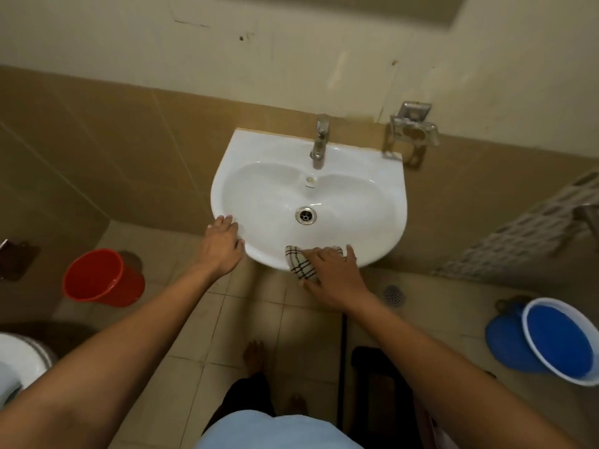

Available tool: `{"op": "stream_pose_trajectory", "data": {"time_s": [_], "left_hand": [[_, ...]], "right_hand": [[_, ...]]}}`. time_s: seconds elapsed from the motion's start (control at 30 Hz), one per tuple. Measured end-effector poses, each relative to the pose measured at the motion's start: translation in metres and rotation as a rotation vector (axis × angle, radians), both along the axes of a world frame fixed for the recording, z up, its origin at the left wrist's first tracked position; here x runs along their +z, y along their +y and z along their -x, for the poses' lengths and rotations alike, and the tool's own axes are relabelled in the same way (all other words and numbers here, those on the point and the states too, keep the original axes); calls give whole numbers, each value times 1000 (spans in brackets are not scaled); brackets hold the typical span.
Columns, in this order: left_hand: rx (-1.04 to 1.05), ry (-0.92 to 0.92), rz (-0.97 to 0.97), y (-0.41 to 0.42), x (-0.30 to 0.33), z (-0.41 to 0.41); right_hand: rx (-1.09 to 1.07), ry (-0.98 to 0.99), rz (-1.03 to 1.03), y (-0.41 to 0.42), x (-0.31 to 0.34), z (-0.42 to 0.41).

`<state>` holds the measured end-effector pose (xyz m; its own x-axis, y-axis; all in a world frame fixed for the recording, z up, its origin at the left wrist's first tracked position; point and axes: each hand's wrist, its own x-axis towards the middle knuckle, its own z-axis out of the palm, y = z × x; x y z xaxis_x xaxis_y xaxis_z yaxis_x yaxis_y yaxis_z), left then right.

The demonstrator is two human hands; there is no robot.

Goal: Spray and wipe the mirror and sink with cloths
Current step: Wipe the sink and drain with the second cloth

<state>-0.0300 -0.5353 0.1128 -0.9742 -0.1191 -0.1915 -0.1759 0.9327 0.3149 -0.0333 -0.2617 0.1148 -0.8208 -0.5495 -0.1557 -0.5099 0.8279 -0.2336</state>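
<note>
A small home bathroom. A white ceramic wall-hung sink (308, 202) with a chrome tap (320, 140) is fixed to a wall tiled brown below and painted cream above. A metal soap holder (411, 131) is mounted beside it. On the beige tiled floor (227, 319) stand a red plastic bucket (100, 277) and a blue plastic basin (560, 341), near a round floor drain (393, 294). A white toilet's edge (16, 361) shows at lower left.
</note>
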Motion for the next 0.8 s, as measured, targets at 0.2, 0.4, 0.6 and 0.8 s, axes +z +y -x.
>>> {"op": "stream_pose_trajectory", "data": {"time_s": [0.2,0.4,0.6,0.8], "left_hand": [[-96,5,74,-9,1,0],[-152,39,76,-20,-4,1],[-213,21,73,-41,-10,11],[-243,1,70,-60,-9,34]], "right_hand": [[-95,72,-17,18,0,1],[-140,3,-17,-67,-1,-15],[-215,-24,45,-118,-5,-18],[-326,81,18,-46,-5,-16]]}}
